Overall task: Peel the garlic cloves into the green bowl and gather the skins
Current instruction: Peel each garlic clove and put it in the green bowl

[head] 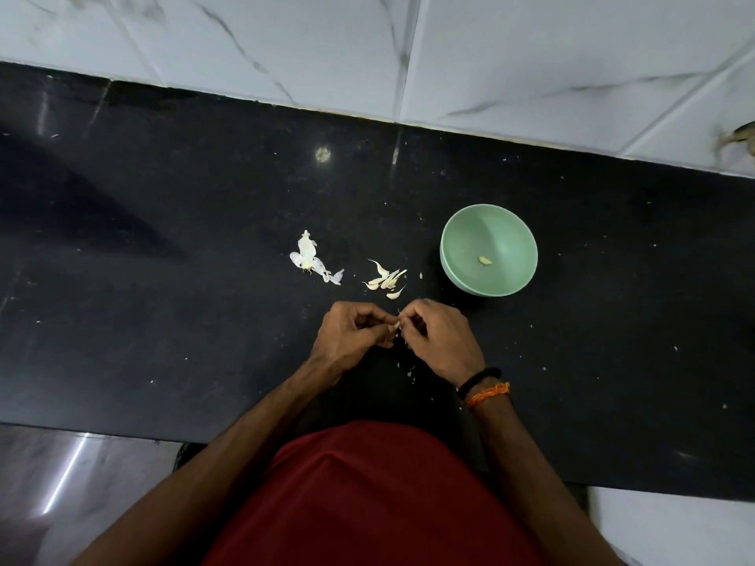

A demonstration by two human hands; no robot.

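My left hand (351, 335) and my right hand (439, 341) meet over the black counter (163, 320), both pinching one small garlic clove (396, 324) between their fingertips. Just beyond them lies a little heap of unpeeled cloves (386, 279). To its left is a bunch of papery white skins with the bulb's stem (310, 259). The green bowl (461, 243) stands to the right of the heap and holds one peeled clove (485, 261). Tiny skin flakes (409, 371) dot the counter below my hands.
White marble-pattern wall tiles (490, 55) rise behind the counter. The counter's front edge runs near my red shirt (367, 496). A brownish object (739, 140) shows at the right edge against the wall.
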